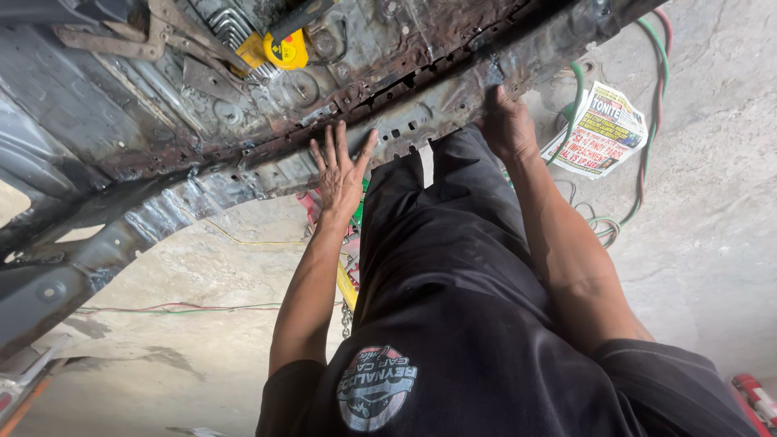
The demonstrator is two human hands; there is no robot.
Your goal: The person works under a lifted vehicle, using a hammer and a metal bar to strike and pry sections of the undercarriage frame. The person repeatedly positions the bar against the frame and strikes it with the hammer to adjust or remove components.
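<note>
**A:** What's each hand on?

**B:** Both are on the rusty, scorched sheet-metal car body sill (421,113), the long edge rail with punched slots that crosses the frame diagonally in front of the person. Left hand (340,174) lies flat against the sill's lower flange, fingers spread, thumb out. Open, gripping nothing.

**A:** Right?

**B:** Right hand (508,125) is further along the same rail, upper right. Its fingertips go up over the edge and out of sight, so I can't tell whether it's hooked on or just pressing.

**A:** Why that stance?

**B:** My guess is bracing. Both arms are extended forward, nearly straight and about parallel, either side of the black-trousered legs. Looks like leaning weight into the panel or feeling the seam.

**A:** Anything else close?

**B:** A yellow round tape measure (285,50) lies on the rusted floor pan beyond the sill, well clear of both hands. Green and red hoses (647,121) loop across the concrete floor (712,243) at right, beside a folded newspaper (603,129). Thin coloured wires (178,307) run along the floor at left.
</note>
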